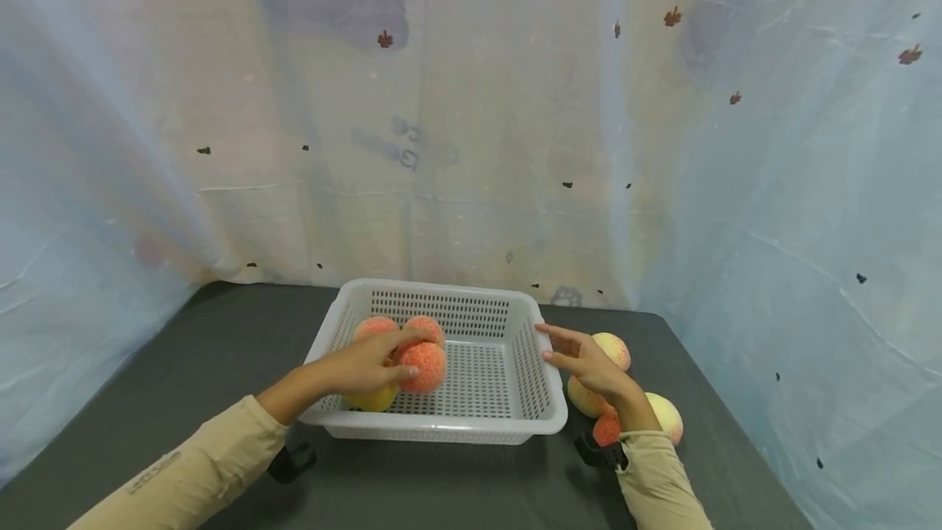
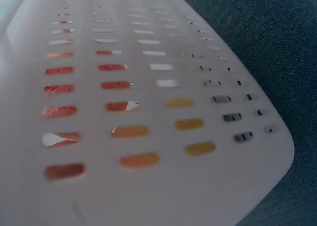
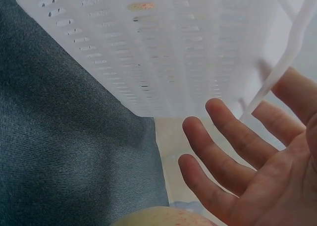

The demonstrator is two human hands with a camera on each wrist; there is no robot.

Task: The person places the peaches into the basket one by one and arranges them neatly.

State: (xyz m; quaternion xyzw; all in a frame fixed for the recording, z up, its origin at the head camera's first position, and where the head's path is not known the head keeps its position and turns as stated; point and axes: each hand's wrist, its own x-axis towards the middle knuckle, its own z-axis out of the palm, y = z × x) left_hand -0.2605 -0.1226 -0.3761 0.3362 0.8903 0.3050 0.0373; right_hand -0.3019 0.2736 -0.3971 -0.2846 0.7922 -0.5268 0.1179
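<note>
A white plastic basket (image 1: 471, 425) with slotted walls stands on the dark table. My left hand (image 1: 364, 362) reaches over its left side and holds a red-orange peach (image 1: 424, 370) between thumb and fingers. Around that hand, inside the basket, are two more reddish peaches, one at the back left (image 1: 375, 325) and one behind the held peach (image 1: 427, 325), plus a yellow fruit (image 1: 375, 401) partly under the hand. My right hand (image 1: 589, 361) is at the basket's right rim, thumb and index fingertips right at it. Its other fingers (image 3: 218, 141) spread loosely outside the wall.
Right of the basket, beside and under my right forearm, lie several peaches, among them a yellow-pink one (image 1: 613, 348), a pale one (image 1: 666, 415) and a small red one (image 1: 607, 429). A patterned curtain (image 1: 471, 186) hangs behind the table (image 1: 412, 489) and along both sides.
</note>
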